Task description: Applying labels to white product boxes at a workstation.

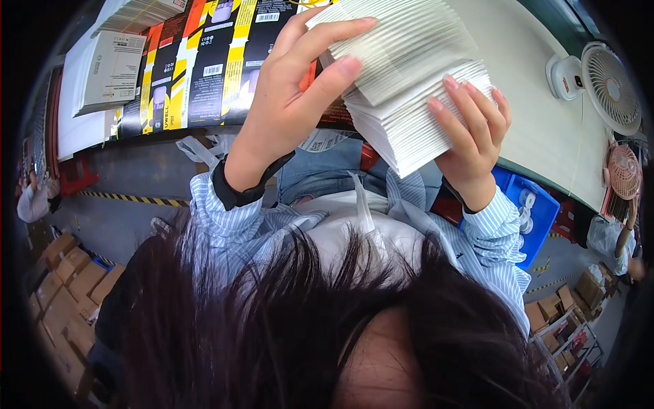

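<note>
Two thick stacks of white folded leaflets meet in front of me above the table's near edge. My left hand (286, 88) grips the upper stack (409, 48) from its left side, with the thumb and a finger on its face. The lower stack (409, 119) is tilted and partly under the upper one. My right hand (473, 140) curls round its right side, with the fingertips pressed on the leaflet edges. The far ends of my left fingers are partly hidden behind the upper stack.
Printed black, yellow and orange sheets (211, 68) cover the table's left part, with white leaflet stacks (112, 71) beside them. A white fan (608, 85) and a pink fan (623, 170) stand right. A blue bin (538, 211) holds white rolls. Cardboard boxes (71, 290) and other people are farther off.
</note>
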### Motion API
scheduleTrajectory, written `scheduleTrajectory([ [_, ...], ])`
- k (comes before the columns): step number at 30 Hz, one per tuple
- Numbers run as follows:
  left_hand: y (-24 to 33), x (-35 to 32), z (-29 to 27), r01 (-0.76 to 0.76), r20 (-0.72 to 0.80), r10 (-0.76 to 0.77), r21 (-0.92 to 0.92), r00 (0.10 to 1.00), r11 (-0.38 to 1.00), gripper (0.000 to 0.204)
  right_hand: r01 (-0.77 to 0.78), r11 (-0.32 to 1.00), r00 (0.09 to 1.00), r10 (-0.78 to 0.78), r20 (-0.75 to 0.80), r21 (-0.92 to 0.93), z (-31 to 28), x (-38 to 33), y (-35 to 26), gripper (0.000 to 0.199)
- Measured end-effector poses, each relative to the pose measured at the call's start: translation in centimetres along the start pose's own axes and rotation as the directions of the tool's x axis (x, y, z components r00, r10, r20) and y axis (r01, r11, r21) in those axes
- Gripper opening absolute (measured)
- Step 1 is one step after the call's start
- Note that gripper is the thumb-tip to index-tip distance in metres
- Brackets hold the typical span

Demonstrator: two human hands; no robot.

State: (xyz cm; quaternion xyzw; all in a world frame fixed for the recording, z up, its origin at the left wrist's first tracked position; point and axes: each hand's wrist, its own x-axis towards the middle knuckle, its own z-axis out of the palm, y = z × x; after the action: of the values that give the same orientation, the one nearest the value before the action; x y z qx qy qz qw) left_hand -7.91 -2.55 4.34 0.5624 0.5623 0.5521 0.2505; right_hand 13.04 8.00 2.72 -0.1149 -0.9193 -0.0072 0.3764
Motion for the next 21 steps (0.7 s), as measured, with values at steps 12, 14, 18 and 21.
scheduleTrajectory([
  [12, -0.27, -0.09, -0.59, 0.027, 0.056, -0.027, 0.005, 0.998, 1.000, 0.051, -0.047, 0.998, 0.999, 0.048, -0.017, 0.042, 0.58, 1.14, -0.34, 0.052],
  [14, -0.28, -0.08, -0.59, 0.038, 0.053, -0.038, 0.006, 0.998, 0.999, 0.051, -0.049, 0.998, 0.999, 0.050, -0.012, 0.042, 0.53, 1.12, -0.35, 0.053],
  [18, -0.29, 0.03, -0.80, 0.004, 0.090, -0.004, 0.006, 0.996, 1.000, 0.055, -0.057, 0.998, 0.998, 0.057, -0.008, 0.042, 0.50, 1.20, -0.38, 0.053],
  [21, -0.17, 0.13, -1.08, -0.028, 0.120, 0.020, 0.072, 0.993, 0.997, 0.058, -0.054, 0.998, 0.998, 0.055, -0.012, 0.041, 0.53, 1.25, -0.38, 0.052],
])
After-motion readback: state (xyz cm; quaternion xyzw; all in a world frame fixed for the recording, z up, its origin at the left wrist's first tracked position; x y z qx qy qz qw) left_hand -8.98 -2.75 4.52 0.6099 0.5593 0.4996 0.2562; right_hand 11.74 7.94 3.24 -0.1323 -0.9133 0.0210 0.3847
